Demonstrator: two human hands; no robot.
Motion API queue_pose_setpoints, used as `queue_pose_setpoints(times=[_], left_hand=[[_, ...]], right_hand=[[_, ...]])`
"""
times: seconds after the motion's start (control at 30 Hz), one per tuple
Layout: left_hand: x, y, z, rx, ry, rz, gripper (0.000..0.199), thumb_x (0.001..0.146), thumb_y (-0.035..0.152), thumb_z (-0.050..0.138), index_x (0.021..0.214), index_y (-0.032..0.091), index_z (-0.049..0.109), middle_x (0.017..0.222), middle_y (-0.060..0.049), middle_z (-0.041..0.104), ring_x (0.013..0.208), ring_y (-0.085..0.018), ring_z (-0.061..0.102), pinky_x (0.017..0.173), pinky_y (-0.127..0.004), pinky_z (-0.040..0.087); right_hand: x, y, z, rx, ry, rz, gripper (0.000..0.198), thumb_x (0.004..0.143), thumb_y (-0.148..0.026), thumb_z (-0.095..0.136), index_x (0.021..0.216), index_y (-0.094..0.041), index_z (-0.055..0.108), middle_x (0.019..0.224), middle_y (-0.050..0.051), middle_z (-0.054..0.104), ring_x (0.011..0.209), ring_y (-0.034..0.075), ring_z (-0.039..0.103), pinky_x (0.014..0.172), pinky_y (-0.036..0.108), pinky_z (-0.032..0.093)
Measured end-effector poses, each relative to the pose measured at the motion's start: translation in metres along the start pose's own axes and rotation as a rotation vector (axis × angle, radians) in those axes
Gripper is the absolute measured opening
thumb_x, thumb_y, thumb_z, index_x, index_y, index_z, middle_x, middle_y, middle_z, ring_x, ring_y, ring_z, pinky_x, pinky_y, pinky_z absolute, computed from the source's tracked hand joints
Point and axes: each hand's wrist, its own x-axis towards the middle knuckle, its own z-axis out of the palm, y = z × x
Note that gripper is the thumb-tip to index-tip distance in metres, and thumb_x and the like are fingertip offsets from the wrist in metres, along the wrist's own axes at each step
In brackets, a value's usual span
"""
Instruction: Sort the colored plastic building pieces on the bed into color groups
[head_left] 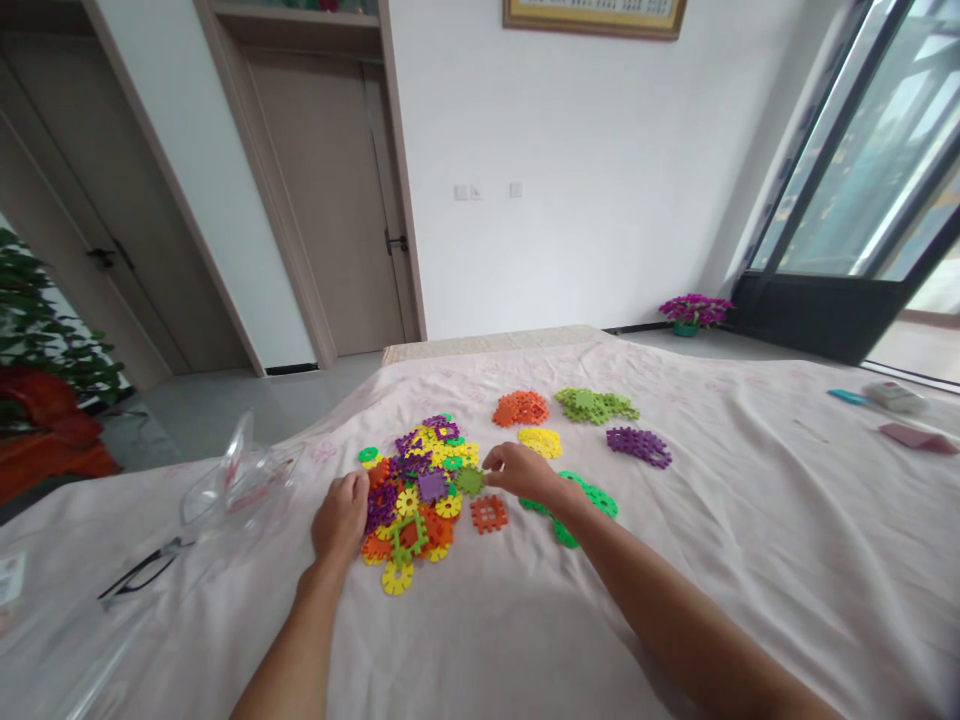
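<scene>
A mixed heap of interlocking plastic building pieces, in purple, yellow, orange and green, lies on the bedspread. Against the heap's left side rests my left hand, loosely curved, with no piece visibly gripped. My right hand is at the heap's right edge, thumb and forefinger closed at the rim of a light green square piece. Just below it lies an orange square frame piece. Beneath the right wrist, green round pieces are partly covered. A yellow group sits just beyond that hand.
Farther back are sorted groups: orange, light green and purple. Clear plastic packaging and eyeglasses lie on the left. At far right are a white object and a pink one.
</scene>
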Motion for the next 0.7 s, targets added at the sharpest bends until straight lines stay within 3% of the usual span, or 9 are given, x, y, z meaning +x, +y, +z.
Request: queue_pose_setpoints(times=[0.13, 0.23, 0.5, 0.6, 0.7], left_hand=[[-0.003, -0.007, 0.001, -0.107, 0.010, 0.054, 0.038, 0.092, 0.042, 0.039, 0.114, 0.027, 0.065, 0.122, -0.004, 0.066, 0.109, -0.020, 0.062, 0.089, -0.028, 0.046], [-0.004, -0.008, -0.001, -0.138, -0.008, 0.042, 0.036, 0.091, 0.042, 0.041, 0.113, 0.027, 0.065, 0.120, -0.003, 0.068, 0.107, -0.021, 0.063, 0.089, -0.029, 0.046], [-0.006, -0.009, 0.001, -0.146, -0.008, 0.055, 0.035, 0.091, 0.041, 0.041, 0.116, 0.028, 0.064, 0.124, -0.002, 0.066, 0.111, -0.021, 0.061, 0.090, -0.030, 0.045], [-0.005, -0.009, 0.001, -0.139, -0.010, 0.059, 0.035, 0.091, 0.041, 0.042, 0.116, 0.028, 0.064, 0.124, -0.002, 0.066, 0.110, -0.021, 0.061, 0.089, -0.030, 0.045], [-0.005, -0.008, 0.000, -0.135, -0.015, 0.049, 0.035, 0.091, 0.041, 0.042, 0.115, 0.028, 0.064, 0.124, -0.001, 0.066, 0.110, -0.021, 0.061, 0.088, -0.030, 0.045]], right_hand=[[-0.022, -0.016, -0.007, -0.217, -0.152, -0.027, 0.040, 0.061, -0.050, 0.078, 0.093, -0.026, 0.073, 0.095, 0.004, 0.070, 0.085, 0.022, 0.063, 0.064, 0.026, 0.038], [-0.029, -0.019, -0.006, -0.253, -0.210, -0.029, 0.051, 0.056, -0.056, 0.081, 0.096, -0.025, 0.070, 0.098, 0.005, 0.068, 0.088, 0.023, 0.062, 0.064, 0.026, 0.036], [-0.028, -0.018, -0.001, -0.195, -0.235, -0.055, 0.058, 0.058, -0.049, 0.081, 0.106, -0.023, 0.063, 0.098, 0.004, 0.069, 0.085, 0.022, 0.061, 0.061, 0.025, 0.033], [-0.028, -0.015, -0.003, -0.099, -0.316, -0.097, 0.042, 0.059, -0.046, 0.080, 0.090, -0.021, 0.067, 0.085, 0.001, 0.069, 0.075, 0.018, 0.060, 0.058, 0.024, 0.033], [-0.027, -0.006, -0.006, 0.078, -0.358, -0.106, 0.019, 0.069, -0.035, 0.072, 0.075, -0.018, 0.067, 0.067, -0.002, 0.065, 0.061, 0.013, 0.057, 0.055, 0.023, 0.035]])
